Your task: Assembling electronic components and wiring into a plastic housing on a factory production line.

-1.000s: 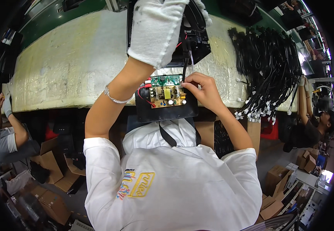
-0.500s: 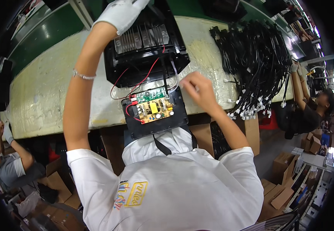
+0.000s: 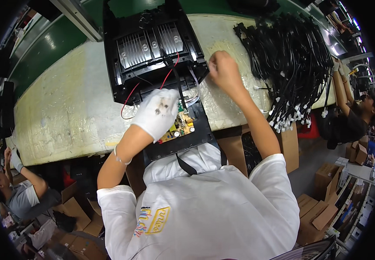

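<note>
A black open housing (image 3: 122,80) with ribbed silver heat sinks (image 3: 133,50) lies on the bench in front of me. Nearer to me is a black panel (image 3: 202,130) carrying a circuit board (image 3: 183,130), joined to the housing by red, black and white wires. Over the board's left part is my left hand (image 3: 157,113), in a stained white glove; its fingers are mostly hidden behind it. My bare right hand (image 3: 226,73) is closed beside the housing's near right corner, fingers curled. Whether anything is in them cannot be made out.
A heap of black cables (image 3: 291,65) with white connectors spreads over the bench (image 3: 66,104) on the right. Cardboard boxes (image 3: 319,177) stand on the floor to the right. One co-worker (image 3: 356,112) is at the far right, another (image 3: 20,186) at the left.
My left hand has come back from the housing's far end to the circuit board. My right hand has moved farther away along the housing's right side. The housing appears shifted slightly left.
</note>
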The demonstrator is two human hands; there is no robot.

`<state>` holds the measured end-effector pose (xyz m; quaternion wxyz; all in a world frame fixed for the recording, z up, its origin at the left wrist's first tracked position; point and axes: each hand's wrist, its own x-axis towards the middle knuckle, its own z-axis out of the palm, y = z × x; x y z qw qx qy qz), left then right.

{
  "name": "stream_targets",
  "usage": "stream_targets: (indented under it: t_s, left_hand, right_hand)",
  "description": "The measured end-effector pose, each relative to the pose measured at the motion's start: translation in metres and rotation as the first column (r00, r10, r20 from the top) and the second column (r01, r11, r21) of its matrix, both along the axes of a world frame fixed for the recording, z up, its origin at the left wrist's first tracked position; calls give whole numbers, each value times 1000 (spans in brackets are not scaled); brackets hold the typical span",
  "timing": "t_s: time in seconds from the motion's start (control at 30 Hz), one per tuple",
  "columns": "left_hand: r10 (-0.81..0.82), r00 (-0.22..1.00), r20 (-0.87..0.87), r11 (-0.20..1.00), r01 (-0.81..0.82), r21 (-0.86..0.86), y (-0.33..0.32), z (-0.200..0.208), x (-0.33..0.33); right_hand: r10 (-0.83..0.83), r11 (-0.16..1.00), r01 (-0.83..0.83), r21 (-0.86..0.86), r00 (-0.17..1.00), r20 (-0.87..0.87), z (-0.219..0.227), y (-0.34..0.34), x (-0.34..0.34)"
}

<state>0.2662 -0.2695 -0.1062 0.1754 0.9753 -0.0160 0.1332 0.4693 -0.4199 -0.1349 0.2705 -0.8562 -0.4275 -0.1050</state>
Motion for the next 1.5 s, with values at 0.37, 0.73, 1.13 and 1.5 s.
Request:
stream_targets:
  t_s: [0.37,0.73,1.13,1.5]
  left_hand:
    - [-154,984,-90,820,76,-568,-1,-30,36]
    - [-44,996,76,994,52,-97,2,-30,26]
    - [179,973,148,939,-124,-322,-7,2,-4]
    - [-151,966,209,847,236,-477,-6,-5,34]
  right_hand:
    - [435,841,302,448,115,-893,-14,-40,-61]
    - [388,855,236,461,296,-873,1,-35,-75]
    - [589,798,-581,-160,698,406,35,-14,-69]
    - [302,904,-250,347,948,-103,7,-26,-81]
